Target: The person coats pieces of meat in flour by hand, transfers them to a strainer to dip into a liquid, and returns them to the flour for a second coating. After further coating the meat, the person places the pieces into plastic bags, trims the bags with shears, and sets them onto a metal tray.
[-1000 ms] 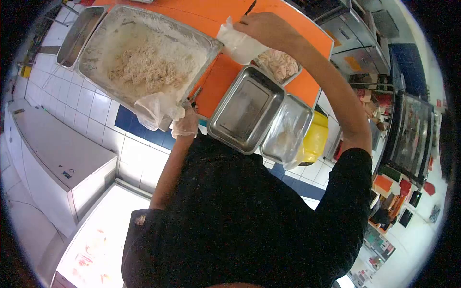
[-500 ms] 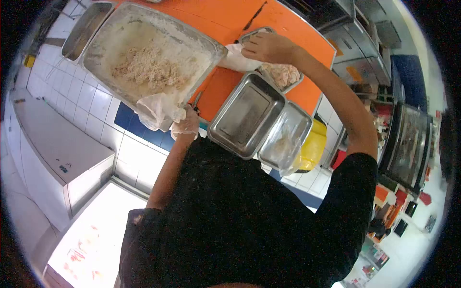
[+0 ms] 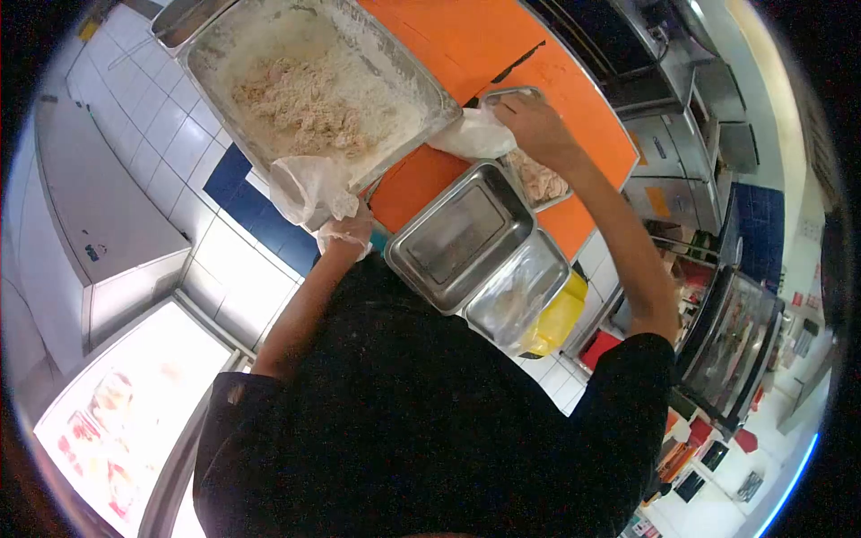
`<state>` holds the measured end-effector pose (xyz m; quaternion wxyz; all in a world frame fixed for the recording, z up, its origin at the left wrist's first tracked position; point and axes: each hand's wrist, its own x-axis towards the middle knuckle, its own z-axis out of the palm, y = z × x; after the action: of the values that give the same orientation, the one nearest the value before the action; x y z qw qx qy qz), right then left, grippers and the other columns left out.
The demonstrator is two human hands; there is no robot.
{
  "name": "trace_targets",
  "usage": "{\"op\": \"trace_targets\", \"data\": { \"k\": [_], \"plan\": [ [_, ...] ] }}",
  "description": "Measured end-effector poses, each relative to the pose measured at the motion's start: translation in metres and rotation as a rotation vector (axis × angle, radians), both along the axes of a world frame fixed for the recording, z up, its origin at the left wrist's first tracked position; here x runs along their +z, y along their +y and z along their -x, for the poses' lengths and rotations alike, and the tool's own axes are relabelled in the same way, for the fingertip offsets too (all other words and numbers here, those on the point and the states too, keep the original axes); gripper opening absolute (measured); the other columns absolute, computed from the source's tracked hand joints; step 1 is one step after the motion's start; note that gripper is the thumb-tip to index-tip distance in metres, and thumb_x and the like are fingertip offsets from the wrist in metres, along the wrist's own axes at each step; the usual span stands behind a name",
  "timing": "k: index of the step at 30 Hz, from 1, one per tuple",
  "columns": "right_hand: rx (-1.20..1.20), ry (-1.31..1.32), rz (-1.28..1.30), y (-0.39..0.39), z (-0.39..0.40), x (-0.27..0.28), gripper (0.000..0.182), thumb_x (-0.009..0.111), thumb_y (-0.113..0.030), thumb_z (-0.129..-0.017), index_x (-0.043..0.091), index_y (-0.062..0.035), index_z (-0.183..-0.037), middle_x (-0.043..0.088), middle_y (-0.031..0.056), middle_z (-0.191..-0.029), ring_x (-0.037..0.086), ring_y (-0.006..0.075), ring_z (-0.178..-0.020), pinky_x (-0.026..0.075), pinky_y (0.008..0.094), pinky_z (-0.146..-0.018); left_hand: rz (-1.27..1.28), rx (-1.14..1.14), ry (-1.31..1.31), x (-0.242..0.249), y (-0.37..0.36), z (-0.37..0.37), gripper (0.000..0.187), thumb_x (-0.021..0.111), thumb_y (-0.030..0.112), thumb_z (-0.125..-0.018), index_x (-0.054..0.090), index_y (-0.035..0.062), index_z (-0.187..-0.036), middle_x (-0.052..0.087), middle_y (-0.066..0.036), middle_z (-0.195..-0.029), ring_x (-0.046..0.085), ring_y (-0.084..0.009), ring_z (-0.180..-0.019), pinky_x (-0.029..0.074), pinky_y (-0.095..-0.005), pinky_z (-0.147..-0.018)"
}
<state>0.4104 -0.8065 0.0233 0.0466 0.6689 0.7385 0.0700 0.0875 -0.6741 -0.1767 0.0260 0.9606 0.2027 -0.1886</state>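
My left hand [image 3: 348, 226], in a thin clear glove, is closed on crumpled translucent plastic [image 3: 308, 186] at the near edge of a large metal tub [image 3: 408, 148]. Pale flour and a clumpy coated heap [image 3: 309, 103] lie in that tub. My right hand [image 3: 538, 130] is bare, its fingers bent over the end of a white plastic piece [image 3: 475, 134]; the fingertips are partly hidden. Below this hand is a small metal tray of pale raw pieces [image 3: 538, 177]. An empty steel tray [image 3: 462, 235] sits between my hands, closer to my body.
An orange tabletop [image 3: 430, 40] carries the containers. Beside the steel tray are a plastic-covered tray [image 3: 518, 291] and a yellow container [image 3: 558, 318]. A narrow metal pan [image 3: 184, 20] adjoins the tub. A white cabinet [image 3: 99, 197] and a brightly lit case [image 3: 126, 403] stand at left.
The view has turned and shifted, so the tub sits higher and my right hand lower in it. Both hands keep their places by the plastic pieces.
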Motion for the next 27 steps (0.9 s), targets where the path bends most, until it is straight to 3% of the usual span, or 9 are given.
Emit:
{"op": "trace_targets", "data": {
  "k": [3, 6, 9, 12, 17, 19, 21, 24, 27],
  "plan": [
    [-0.183, 0.188, -0.296, 0.011, 0.007, -0.026, 0.018, 0.050, -0.007, -0.081, 0.059, -0.0021, -0.096, 0.064, 0.0160, -0.091, 0.062, 0.0325, -0.088, 0.051, 0.0409, -0.075, -0.248, -0.114, -0.169, -0.006, 0.002, 0.014, 0.046, 0.048, 0.022, -0.089, 0.049, -0.0073, -0.124, 0.054, -0.024, -0.123, 0.052, -0.0377, -0.118, 0.042, -0.0433, -0.100],
    [-0.345, 0.360, -0.315, 0.017, 0.024, -0.027, 0.017, 0.050, -0.015, -0.089, 0.059, -0.0020, -0.094, 0.064, 0.0149, -0.081, 0.061, 0.0364, -0.074, 0.050, 0.0445, -0.067, -0.053, 0.075, -0.344, -0.011, 0.001, 0.017, 0.045, 0.048, 0.019, -0.088, 0.048, -0.0082, -0.123, 0.054, -0.024, -0.124, 0.052, -0.0395, -0.117, 0.043, -0.0449, -0.100],
    [-0.373, 0.159, -0.028, 0.023, 0.037, -0.014, 0.011, 0.051, -0.015, -0.089, 0.056, -0.0051, -0.087, 0.063, 0.0140, -0.077, 0.063, 0.0315, -0.070, 0.051, 0.0437, -0.060, 0.029, 0.100, -0.420, -0.032, 0.000, 0.020, 0.040, 0.045, 0.017, -0.089, 0.052, -0.0023, -0.123, 0.053, -0.024, -0.128, 0.052, -0.0360, -0.119, 0.038, -0.0449, -0.104],
    [-0.002, 0.030, 0.086, 0.008, 0.022, -0.021, 0.014, 0.056, -0.018, -0.089, 0.054, -0.0067, -0.083, 0.063, 0.0123, -0.078, 0.064, 0.0275, -0.070, 0.051, 0.0418, -0.059, 0.121, -0.195, -0.178, -0.059, 0.015, 0.026, 0.032, 0.044, 0.019, -0.089, 0.061, -0.0005, -0.109, 0.063, -0.021, -0.109, 0.062, -0.0366, -0.102, 0.048, -0.0471, -0.088],
    [0.223, 0.094, -0.054, 0.007, 0.030, -0.014, 0.017, 0.063, -0.021, -0.086, 0.055, -0.0077, -0.081, 0.060, 0.0077, -0.075, 0.063, 0.0240, -0.069, 0.051, 0.0387, -0.059, 0.225, -0.147, -0.356, -0.131, 0.017, 0.039, 0.029, 0.047, 0.021, -0.090, 0.064, -0.0007, -0.099, 0.068, -0.017, -0.090, 0.067, -0.0326, -0.082, 0.053, -0.0458, -0.070],
    [0.241, 0.224, -0.142, 0.014, 0.049, -0.019, 0.022, 0.064, -0.027, -0.086, 0.056, -0.0064, -0.081, 0.060, 0.0075, -0.074, 0.061, 0.0247, -0.069, 0.051, 0.0375, -0.062, 0.456, -0.002, -0.196, -0.081, 0.016, 0.040, 0.031, 0.054, 0.027, -0.088, 0.066, -0.0005, -0.096, 0.068, -0.017, -0.087, 0.068, -0.0313, -0.079, 0.053, -0.0447, -0.067],
    [0.088, 0.281, -0.065, 0.021, 0.061, -0.016, 0.024, 0.065, -0.028, -0.086, 0.057, -0.0057, -0.082, 0.060, 0.0077, -0.074, 0.061, 0.0260, -0.069, 0.051, 0.0374, -0.063, 0.607, 0.298, -0.053, 0.053, 0.018, 0.040, 0.035, 0.060, 0.034, -0.084, 0.067, 0.0005, -0.093, 0.068, -0.017, -0.085, 0.068, -0.0318, -0.077, 0.053, -0.0442, -0.068],
    [-0.160, 0.437, 0.109, 0.031, 0.079, 0.007, 0.026, 0.066, -0.029, -0.085, 0.058, -0.0042, -0.083, 0.059, 0.0087, -0.075, 0.060, 0.0279, -0.070, 0.050, 0.0370, -0.064, 0.969, 0.532, -0.139, 0.114, 0.011, 0.047, 0.043, 0.064, 0.044, -0.080, 0.067, 0.0034, -0.093, 0.068, -0.018, -0.083, 0.067, -0.0350, -0.077, 0.053, -0.0446, -0.070],
    [-0.272, 0.617, 0.200, 0.029, 0.085, 0.015, 0.023, 0.065, -0.025, -0.085, 0.058, -0.0032, -0.085, 0.058, 0.0104, -0.077, 0.059, 0.0280, -0.071, 0.049, 0.0367, -0.065, 0.962, 0.325, -0.002, 0.150, 0.014, 0.033, 0.043, 0.064, 0.047, -0.081, 0.065, 0.0054, -0.092, 0.066, -0.011, -0.071, 0.067, -0.0231, -0.070, 0.052, -0.0404, -0.065]
  ]
}}
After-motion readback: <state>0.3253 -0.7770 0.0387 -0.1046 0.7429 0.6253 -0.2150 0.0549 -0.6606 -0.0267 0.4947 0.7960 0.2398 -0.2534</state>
